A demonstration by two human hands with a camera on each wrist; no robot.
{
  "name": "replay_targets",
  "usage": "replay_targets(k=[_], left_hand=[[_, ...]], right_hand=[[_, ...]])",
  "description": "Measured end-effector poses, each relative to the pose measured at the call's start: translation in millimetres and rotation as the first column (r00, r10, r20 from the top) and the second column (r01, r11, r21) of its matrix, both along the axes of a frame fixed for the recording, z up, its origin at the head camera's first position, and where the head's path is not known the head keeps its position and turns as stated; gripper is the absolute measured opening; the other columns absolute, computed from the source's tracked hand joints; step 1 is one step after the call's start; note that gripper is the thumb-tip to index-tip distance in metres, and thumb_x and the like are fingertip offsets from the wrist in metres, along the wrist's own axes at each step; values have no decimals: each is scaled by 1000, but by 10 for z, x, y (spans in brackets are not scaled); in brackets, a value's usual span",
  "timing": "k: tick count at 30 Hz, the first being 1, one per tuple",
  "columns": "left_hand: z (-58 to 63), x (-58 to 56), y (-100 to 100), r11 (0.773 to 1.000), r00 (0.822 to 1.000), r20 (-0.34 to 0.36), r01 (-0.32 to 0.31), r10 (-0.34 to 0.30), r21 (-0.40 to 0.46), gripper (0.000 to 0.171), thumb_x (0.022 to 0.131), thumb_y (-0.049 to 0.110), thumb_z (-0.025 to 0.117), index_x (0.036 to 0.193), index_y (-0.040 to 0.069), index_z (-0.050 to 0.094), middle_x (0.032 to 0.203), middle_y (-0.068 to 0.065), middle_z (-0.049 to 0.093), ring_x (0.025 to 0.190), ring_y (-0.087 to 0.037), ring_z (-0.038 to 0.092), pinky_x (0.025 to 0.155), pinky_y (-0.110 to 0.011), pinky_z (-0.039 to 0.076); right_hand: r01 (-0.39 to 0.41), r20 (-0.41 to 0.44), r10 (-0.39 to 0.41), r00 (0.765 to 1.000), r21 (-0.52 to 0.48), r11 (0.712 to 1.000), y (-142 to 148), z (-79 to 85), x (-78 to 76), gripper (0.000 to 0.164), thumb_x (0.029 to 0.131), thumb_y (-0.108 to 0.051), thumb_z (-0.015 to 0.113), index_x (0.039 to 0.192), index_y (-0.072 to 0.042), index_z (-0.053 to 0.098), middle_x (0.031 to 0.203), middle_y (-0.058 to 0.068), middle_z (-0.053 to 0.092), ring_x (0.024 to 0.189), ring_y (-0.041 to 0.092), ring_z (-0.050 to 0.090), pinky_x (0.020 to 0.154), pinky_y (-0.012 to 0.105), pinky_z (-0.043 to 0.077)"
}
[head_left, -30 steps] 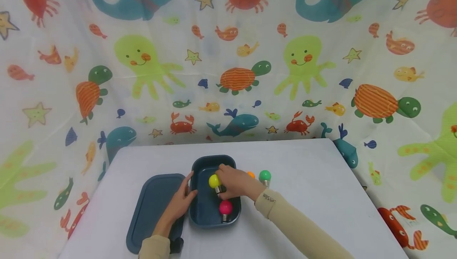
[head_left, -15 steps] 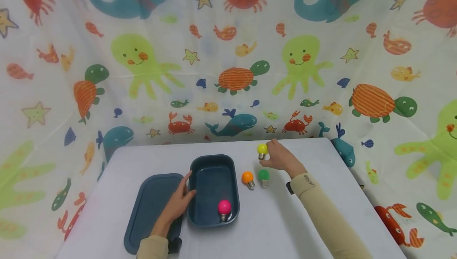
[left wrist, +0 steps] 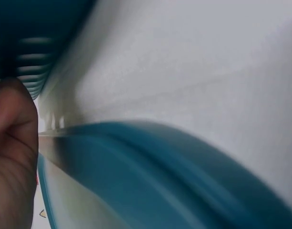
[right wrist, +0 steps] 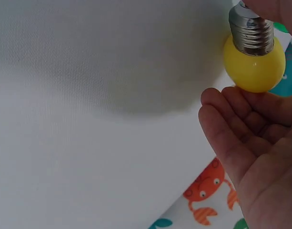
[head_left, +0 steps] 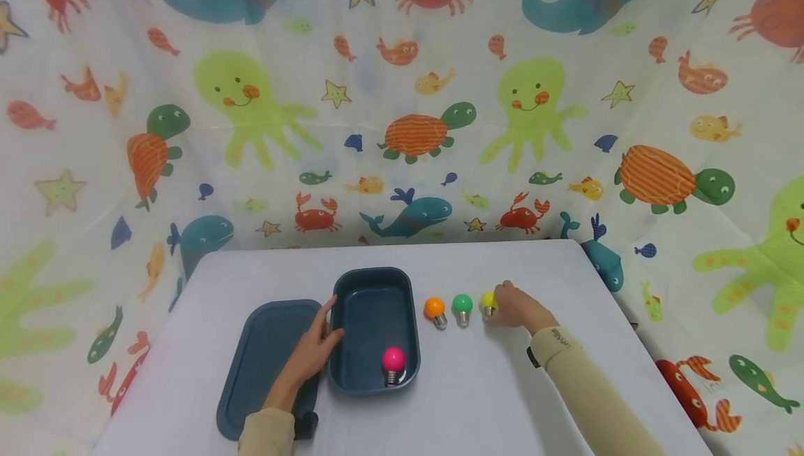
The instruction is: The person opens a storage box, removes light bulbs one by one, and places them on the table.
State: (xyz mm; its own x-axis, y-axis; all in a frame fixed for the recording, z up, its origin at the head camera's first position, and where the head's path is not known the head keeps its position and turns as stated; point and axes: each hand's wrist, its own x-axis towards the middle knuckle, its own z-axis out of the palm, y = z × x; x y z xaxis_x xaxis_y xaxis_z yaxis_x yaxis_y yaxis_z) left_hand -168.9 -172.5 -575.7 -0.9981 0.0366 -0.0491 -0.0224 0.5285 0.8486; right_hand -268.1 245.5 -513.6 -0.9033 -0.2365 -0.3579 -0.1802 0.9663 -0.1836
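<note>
My right hand pinches a yellow light bulb low over the right part of the table. The right wrist view shows the bulb with its metal screw base at the thumb and its globe against the fingers. Left of it, a green bulb and an orange bulb lie in a row. A pink bulb is inside the dark blue rectangular container, near its front right corner. My left hand rests with extended fingers and thumb against the container's left rim.
A flat dark blue lid lies left of the container, partly under my left forearm. The white table ends at the back before a curtain printed with sea animals.
My right hand has taken the yellow bulb out of the container, carried it right past the orange and green bulbs, and brought it down beside the green one. The left hand stays at the container.
</note>
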Motion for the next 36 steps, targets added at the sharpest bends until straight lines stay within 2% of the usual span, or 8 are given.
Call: replay_targets(k=[5, 11, 16, 19, 23, 26, 30, 36], left_hand=[[0, 18, 15, 1000, 1000, -16, 3, -3, -11, 65, 100, 25, 56, 155, 29, 23, 103, -16, 54, 76, -23, 53, 67, -40, 40], [-1, 46, 39, 1000, 1000, -13, 7, -7, 3, 65, 99, 23, 56, 155, 30, 23, 82, -7, 44, 61, -19, 44, 57, -34, 36], [1, 69, 55, 1000, 1000, -22, 8, -8, 5, 65, 99, 22, 56, 155, 29, 24, 80, -5, 42, 58, -17, 40, 53, -32, 33], [-1, 79, 64, 1000, 1000, -13, 2, -2, 8, 65, 99, 22, 56, 155, 30, 24, 80, -6, 42, 58, -18, 41, 54, -33, 34], [-2, 101, 74, 1000, 1000, -8, -3, 3, 12, 65, 100, 22, 56, 155, 30, 23, 81, -7, 42, 58, -19, 42, 54, -34, 35], [-1, 117, 83, 1000, 1000, -7, -7, 7, 10, 65, 100, 22, 56, 155, 30, 23, 82, -8, 42, 60, -20, 42, 56, -35, 35], [-1, 130, 100, 1000, 1000, -1, -21, 21, -10, 65, 100, 24, 56, 155, 31, 23, 87, -8, 44, 68, -20, 45, 64, -37, 37], [-8, 149, 120, 1000, 1000, 0, -25, 25, -19, 65, 100, 26, 56, 155, 32, 23, 90, -11, 47, 71, -23, 47, 64, -38, 37]], right_hand=[[-28, -20, 28, 999, -5, 1000, -62, -45, 45, 56, 78, -28, 80, 117, 6, 56, 108, 17, 53, 88, 25, 53, 89, 47, 48], [-40, -11, 40, 999, 13, 999, -80, -23, 77, 57, 77, -27, 82, 117, 4, 57, 106, 15, 52, 87, 24, 53, 87, 45, 50], [-39, -13, 39, 999, -2, 999, -69, 54, 75, 58, 76, -29, 83, 116, 3, 56, 103, 13, 51, 85, 24, 52, 86, 44, 50], [-78, -51, 77, 996, -10, 997, -80, 129, 41, 58, 78, -31, 81, 116, 4, 57, 103, 13, 51, 86, 24, 53, 86, 44, 50], [-150, -138, 145, 980, -27, 988, -183, 262, -24, 63, 81, -33, 79, 123, 7, 55, 111, 18, 53, 94, 27, 55, 90, 44, 49], [-190, -184, 173, 968, -81, 978, -317, 358, -29, 68, 82, -34, 78, 130, 7, 52, 119, 20, 51, 102, 28, 55, 94, 43, 48], [-257, -232, 220, 948, -145, 956, -528, 452, 18, 70, 83, -36, 78, 133, 4, 50, 125, 18, 50, 105, 26, 54, 95, 41, 47], [-375, -284, 323, 903, -153, 914, -838, 553, 125, 69, 83, -38, 77, 132, 4, 51, 121, 15, 51, 102, 23, 54, 94, 36, 48]])
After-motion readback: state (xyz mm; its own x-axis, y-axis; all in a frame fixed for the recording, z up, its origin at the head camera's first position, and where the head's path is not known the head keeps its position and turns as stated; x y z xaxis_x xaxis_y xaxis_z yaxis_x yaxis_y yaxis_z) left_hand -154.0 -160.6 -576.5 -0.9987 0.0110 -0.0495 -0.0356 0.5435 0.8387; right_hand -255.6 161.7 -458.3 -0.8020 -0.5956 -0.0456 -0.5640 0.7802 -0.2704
